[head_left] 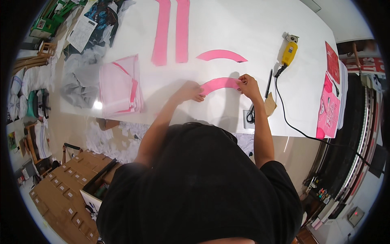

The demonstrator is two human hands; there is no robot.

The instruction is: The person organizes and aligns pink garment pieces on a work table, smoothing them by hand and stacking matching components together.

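Note:
A curved pink fabric piece (220,83) is stretched between my two hands, just over the white table. My left hand (189,91) pinches its left end. At its right end, my right hand (248,86) grips the edge between thumb and fingers. Another curved pink strip (222,55) lies flat beyond it, with a small dark mark at its right tip. Two long straight pink strips (182,32) lie side by side farther off to the left.
A yellow handheld electric cutter (289,53) lies at right, its black cord trailing off the table's right edge. Near my right forearm are a black pen (269,81), scissors (250,117) and a brown scrap (270,104). Pale pink sheets (118,87) and grey fabric (79,81) lie at left.

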